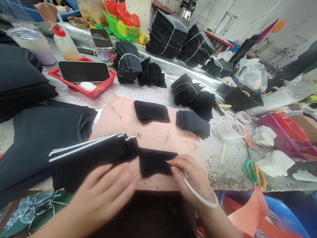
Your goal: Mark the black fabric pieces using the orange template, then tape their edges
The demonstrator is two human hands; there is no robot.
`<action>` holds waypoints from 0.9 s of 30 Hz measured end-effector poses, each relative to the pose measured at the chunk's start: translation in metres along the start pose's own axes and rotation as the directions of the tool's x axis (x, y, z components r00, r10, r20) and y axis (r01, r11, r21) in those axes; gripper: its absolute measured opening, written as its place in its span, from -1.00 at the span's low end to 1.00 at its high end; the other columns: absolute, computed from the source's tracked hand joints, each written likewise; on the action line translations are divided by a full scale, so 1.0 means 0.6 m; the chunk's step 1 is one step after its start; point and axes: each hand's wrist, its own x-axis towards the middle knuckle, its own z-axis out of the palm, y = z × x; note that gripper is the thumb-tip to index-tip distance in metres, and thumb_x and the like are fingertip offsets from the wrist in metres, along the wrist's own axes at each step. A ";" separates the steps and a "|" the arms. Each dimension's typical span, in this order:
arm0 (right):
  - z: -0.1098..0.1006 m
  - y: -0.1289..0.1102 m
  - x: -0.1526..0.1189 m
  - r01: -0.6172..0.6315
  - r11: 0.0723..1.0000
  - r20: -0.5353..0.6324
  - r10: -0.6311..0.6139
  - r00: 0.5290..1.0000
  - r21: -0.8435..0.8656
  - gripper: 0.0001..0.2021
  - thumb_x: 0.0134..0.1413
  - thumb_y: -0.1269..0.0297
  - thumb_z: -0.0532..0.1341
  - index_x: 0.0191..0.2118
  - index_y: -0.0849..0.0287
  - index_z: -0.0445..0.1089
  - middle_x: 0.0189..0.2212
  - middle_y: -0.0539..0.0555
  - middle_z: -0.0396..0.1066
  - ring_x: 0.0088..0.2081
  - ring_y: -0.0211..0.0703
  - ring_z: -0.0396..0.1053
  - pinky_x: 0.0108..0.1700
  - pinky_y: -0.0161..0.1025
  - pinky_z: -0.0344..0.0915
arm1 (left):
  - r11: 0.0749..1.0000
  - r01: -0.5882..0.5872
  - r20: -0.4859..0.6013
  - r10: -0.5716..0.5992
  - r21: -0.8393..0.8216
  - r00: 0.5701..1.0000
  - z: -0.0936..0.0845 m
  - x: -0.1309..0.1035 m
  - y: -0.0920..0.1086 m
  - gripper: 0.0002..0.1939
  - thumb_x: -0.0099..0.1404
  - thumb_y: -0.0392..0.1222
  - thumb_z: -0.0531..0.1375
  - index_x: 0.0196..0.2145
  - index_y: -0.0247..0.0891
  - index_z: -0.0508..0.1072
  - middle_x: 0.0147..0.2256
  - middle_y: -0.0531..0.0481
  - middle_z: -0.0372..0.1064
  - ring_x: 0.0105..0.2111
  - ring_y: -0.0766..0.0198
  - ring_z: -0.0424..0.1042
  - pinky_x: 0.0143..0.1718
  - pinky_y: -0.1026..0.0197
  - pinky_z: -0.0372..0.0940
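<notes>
My left hand [106,188] is slightly blurred, its fingers stretched out beside a stack of black fabric pieces [86,155] with white strips along their upper edges. Under my right hand [190,178] lies a single black fabric piece [156,162] on the pink board [119,109]. The right fingers are pinched together, with a small pale tip showing at the fabric. A narrow white tape [198,195] runs from between these fingers and curves over the hand to the wrist. Farther back on the board are a black stack [151,111] and a dark grey stack [192,123].
Large dark fabric stacks [19,72] stand at the left, near a red basket [94,92] holding a phone [84,71]. Tied black bundles [168,33] line the back. At the right are white tape rolls [231,130], scissors [255,172] and, below the edge, a blue tub [284,211].
</notes>
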 end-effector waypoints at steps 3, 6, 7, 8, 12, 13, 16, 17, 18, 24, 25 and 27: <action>0.005 -0.014 0.022 -0.082 0.994 0.047 0.079 0.996 0.072 -0.83 0.15 0.44 0.07 -0.27 0.15 0.40 -0.38 0.07 0.39 -0.36 -0.22 0.40 -0.35 -0.30 0.36 | 0.989 -0.147 -0.006 0.148 0.027 0.989 0.037 0.057 0.022 -0.74 0.31 -0.38 0.02 -0.13 -0.32 0.44 -0.08 -0.08 0.44 -0.08 0.08 0.37 -0.10 0.02 0.19; 0.012 -0.020 0.033 -0.241 0.954 0.149 0.216 0.965 0.178 -0.81 0.13 0.45 0.04 -0.29 0.12 0.38 -0.41 0.02 0.37 -0.39 -0.23 0.38 -0.36 -0.31 0.34 | 0.976 -0.218 -0.043 0.217 -0.012 0.975 0.043 0.067 0.030 -0.78 0.28 -0.39 0.05 -0.20 -0.36 0.47 -0.22 -0.09 0.48 -0.19 0.09 0.41 -0.13 0.00 0.21; 0.016 -0.021 0.034 -0.297 0.930 0.210 0.253 0.944 0.218 -0.80 0.11 0.46 0.04 -0.27 0.11 0.38 -0.43 0.00 0.35 -0.40 -0.24 0.36 -0.37 -0.31 0.33 | 0.970 -0.242 -0.063 0.240 -0.036 0.969 0.040 0.062 0.033 -0.78 0.28 -0.38 0.04 -0.21 -0.35 0.47 -0.26 -0.08 0.49 -0.23 0.11 0.42 -0.13 0.00 0.22; 0.021 -0.021 0.034 -0.352 0.901 0.277 0.281 0.919 0.254 -0.77 0.09 0.48 0.04 -0.22 0.09 0.36 -0.45 -0.03 0.33 -0.42 -0.26 0.35 -0.38 -0.32 0.33 | 0.964 -0.260 -0.072 0.256 -0.055 0.964 0.037 0.055 0.037 -0.78 0.29 -0.37 0.05 -0.21 -0.35 0.47 -0.28 -0.07 0.49 -0.25 0.14 0.42 -0.14 0.02 0.23; 0.044 -0.027 0.038 -0.494 0.798 0.471 0.308 0.827 0.346 -0.65 0.03 0.50 0.05 -0.05 0.04 0.25 -0.50 -0.11 0.27 -0.46 -0.30 0.29 -0.39 -0.35 0.28 | 0.975 -0.211 -0.036 0.209 -0.073 0.977 0.027 0.028 0.043 -0.79 0.29 -0.26 0.13 -0.15 -0.34 0.46 -0.23 -0.07 0.48 -0.18 0.13 0.39 -0.06 0.02 0.20; 0.048 -0.029 0.040 -0.503 0.788 0.495 0.299 0.816 0.354 -0.67 0.04 0.49 0.06 -0.07 0.04 0.25 -0.48 -0.11 0.28 -0.45 -0.30 0.30 -0.37 -0.34 0.27 | 0.981 -0.181 -0.023 0.179 -0.068 0.984 0.027 0.023 0.042 -0.78 0.30 -0.23 0.13 -0.13 -0.34 0.45 -0.21 -0.08 0.47 -0.15 0.11 0.38 -0.03 0.01 0.18; 0.055 -0.036 0.050 -0.506 0.801 0.560 0.270 0.783 0.321 -0.72 0.04 0.48 0.09 -0.12 0.06 0.25 -0.45 -0.09 0.33 -0.41 -0.29 0.32 -0.33 -0.32 0.27 | 0.990 -0.123 0.023 0.125 -0.062 0.992 0.030 0.012 0.038 -0.74 0.33 -0.18 0.09 -0.11 -0.34 0.44 -0.17 -0.06 0.46 -0.11 0.11 0.36 0.06 -0.01 0.09; 0.056 -0.038 0.053 -0.499 0.814 0.570 0.268 0.777 0.298 -0.73 0.04 0.48 0.09 -0.13 0.07 0.26 -0.44 -0.09 0.34 -0.40 -0.28 0.33 -0.31 -0.32 0.27 | 0.992 -0.115 0.031 0.117 -0.060 0.993 0.031 0.009 0.036 -0.74 0.34 -0.18 0.09 -0.10 -0.34 0.44 -0.16 -0.06 0.46 -0.10 0.11 0.36 0.09 -0.02 0.06; 0.058 -0.040 0.055 -0.489 0.827 0.573 0.266 0.775 0.277 -0.74 0.05 0.48 0.09 -0.13 0.07 0.26 -0.44 -0.08 0.35 -0.38 -0.28 0.34 -0.30 -0.31 0.27 | 0.992 -0.113 0.037 0.116 -0.058 0.993 0.032 0.007 0.035 -0.74 0.34 -0.18 0.09 -0.09 -0.33 0.44 -0.15 -0.06 0.46 -0.09 0.11 0.35 0.11 -0.02 0.03; 0.058 -0.043 0.054 -0.375 0.912 0.539 0.234 0.809 0.167 -0.79 0.05 0.48 0.09 -0.17 0.14 0.30 -0.42 -0.01 0.41 -0.37 -0.22 0.39 -0.28 -0.27 0.30 | 0.987 -0.139 0.108 0.147 -0.079 0.983 0.037 0.002 0.032 -0.71 0.33 -0.25 -0.01 -0.08 -0.29 0.42 -0.10 -0.06 0.42 -0.01 0.14 0.31 0.20 0.04 -0.10; 0.051 -0.036 0.051 -0.375 0.913 0.540 0.237 0.807 0.160 -0.80 0.04 0.46 0.11 -0.18 0.14 0.31 -0.39 0.00 0.42 -0.36 -0.21 0.40 -0.27 -0.26 0.31 | 0.987 -0.142 0.128 0.150 -0.076 0.980 0.037 0.004 0.032 -0.71 0.34 -0.22 -0.01 -0.07 -0.29 0.41 -0.08 -0.06 0.41 -0.01 0.13 0.31 0.21 0.03 -0.11; 0.028 -0.016 0.045 -0.426 0.884 0.555 0.259 0.791 0.195 -0.82 0.01 0.38 0.18 -0.20 0.13 0.33 -0.34 0.03 0.44 -0.32 -0.18 0.41 -0.26 -0.25 0.34 | 0.989 -0.127 0.147 0.137 -0.071 0.980 0.036 0.007 0.033 -0.69 0.36 -0.13 0.00 -0.05 -0.27 0.40 -0.06 -0.07 0.40 0.00 0.11 0.30 0.21 0.01 -0.12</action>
